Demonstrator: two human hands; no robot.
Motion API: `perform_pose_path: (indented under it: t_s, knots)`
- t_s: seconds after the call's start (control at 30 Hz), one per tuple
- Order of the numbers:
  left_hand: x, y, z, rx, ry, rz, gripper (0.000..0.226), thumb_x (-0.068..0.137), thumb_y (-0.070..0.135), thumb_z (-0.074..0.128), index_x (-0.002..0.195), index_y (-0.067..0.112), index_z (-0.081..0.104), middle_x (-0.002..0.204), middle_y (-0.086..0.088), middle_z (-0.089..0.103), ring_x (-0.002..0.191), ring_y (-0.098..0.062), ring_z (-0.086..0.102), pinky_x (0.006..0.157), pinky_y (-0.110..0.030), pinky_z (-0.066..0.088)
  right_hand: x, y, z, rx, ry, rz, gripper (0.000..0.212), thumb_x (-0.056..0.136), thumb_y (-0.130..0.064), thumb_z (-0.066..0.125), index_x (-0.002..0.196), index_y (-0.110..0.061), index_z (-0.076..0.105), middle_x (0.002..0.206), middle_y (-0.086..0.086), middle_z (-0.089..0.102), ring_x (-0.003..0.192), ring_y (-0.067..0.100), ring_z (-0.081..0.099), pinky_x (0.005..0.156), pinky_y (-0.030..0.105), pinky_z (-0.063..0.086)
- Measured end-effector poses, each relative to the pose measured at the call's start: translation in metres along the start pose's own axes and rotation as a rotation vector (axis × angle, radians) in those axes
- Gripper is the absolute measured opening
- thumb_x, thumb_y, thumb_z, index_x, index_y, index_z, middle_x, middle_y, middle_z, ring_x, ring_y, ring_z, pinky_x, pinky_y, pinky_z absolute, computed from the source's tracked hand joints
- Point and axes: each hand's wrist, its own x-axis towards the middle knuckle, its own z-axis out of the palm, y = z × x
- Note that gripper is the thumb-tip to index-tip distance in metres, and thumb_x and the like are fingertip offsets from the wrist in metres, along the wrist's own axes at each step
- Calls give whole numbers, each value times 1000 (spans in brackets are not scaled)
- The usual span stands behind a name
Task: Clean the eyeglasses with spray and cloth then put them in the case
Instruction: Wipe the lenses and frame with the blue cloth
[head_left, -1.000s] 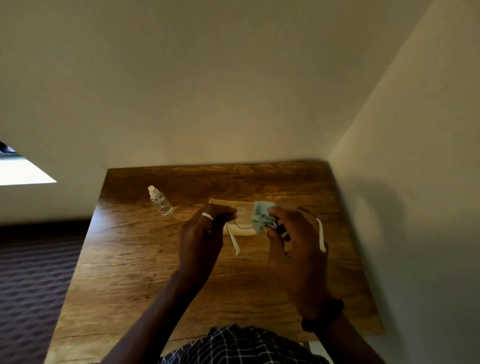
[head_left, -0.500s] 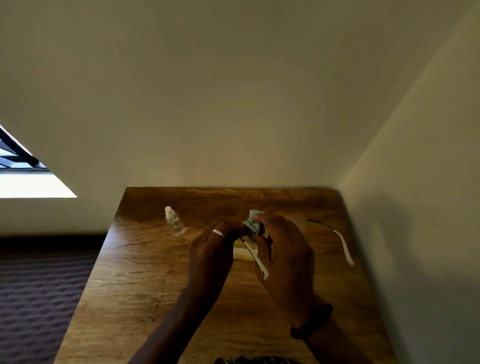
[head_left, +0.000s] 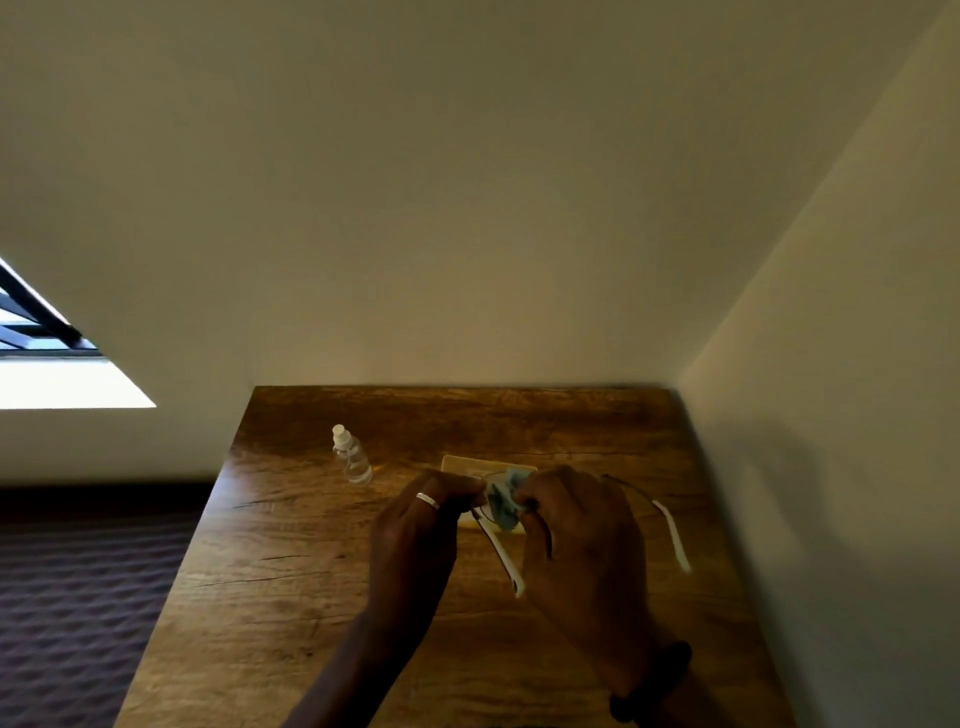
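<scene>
Teal cloth (head_left: 503, 500) is pinched by your right hand (head_left: 576, 540) against the glasses (head_left: 497, 552), your left hand (head_left: 415, 540) pinching their frame over the case (head_left: 462, 464) on the counter (head_left: 291, 571); bottle (head_left: 352, 458) print too small to read.

eyeglasses (head_left: 673, 538) unfolded, teal cloth (head_left: 505, 498) bunched against them

On the table (head_left: 291, 571), spray bottle (head_left: 352, 457) left of the case (head_left: 466, 463); eyeglasses (head_left: 498, 553) and cloth (head_left: 505, 501) just before the case.
</scene>
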Motion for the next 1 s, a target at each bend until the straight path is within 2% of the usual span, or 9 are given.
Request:
perform_pose_path:
  t_s: [0.1,0.27,0.37,0.5,0.67,0.87,1.0]
  knots:
    - [3,4,1,-15,4,11,12,78,-7,71,88,0,72,83,-3,72,78,-2,67,65,-16,54,4,-5,1,-11,11,50,13,80,-20,55,94,-22,57,96,-5,60,86,14,53,70,37,46]
    - [5,1,0,0,1,3,16,77,-11,75,89,0,72,87,-4,73,81,-6,70,67,-22,58,13,-5,3,-15,37,106,25,85,-29,56,106,-18,66,103,-3,63,96,17,58,78,39,45]
    - [7,2,1,-4,15,13,12,80,-9,70,87,1,72,84,-3,72,79,-3,68,69,-15,55,16,-6,5,-5,26,43,24,85,-24,59,105,-16,69,101,0,63,93,18,59,78,39,44]
    - [9,3,2,0,4,4,12,79,-9,67,83,2,72,79,0,71,75,1,65,69,-7,48,16,-10,5,27,-11,-6,24,84,-22,59,105,-17,69,96,-1,61,85,15,56,73,32,37]
    - [5,-1,1,0,-8,19,11,79,-8,68,84,2,71,78,-3,70,70,-9,67,60,-23,55,10,-7,3,-7,-91,-46,15,82,-20,66,95,-16,70,86,-2,58,77,15,53,67,34,38]
    - [1,-3,-2,16,-10,23,27,71,-22,75,84,1,70,78,-6,71,71,-11,68,58,-29,56,1,0,1,-89,-141,-42,11,77,-22,69,86,-16,66,86,0,59,77,20,55,69,33,36]
    - [0,-2,-2,13,-42,41,8,80,-10,69,84,-3,71,82,-8,72,75,-13,71,61,-32,57,7,-3,3,-106,-74,20,11,78,-24,62,85,-16,63,88,0,59,80,20,55,71,35,40]
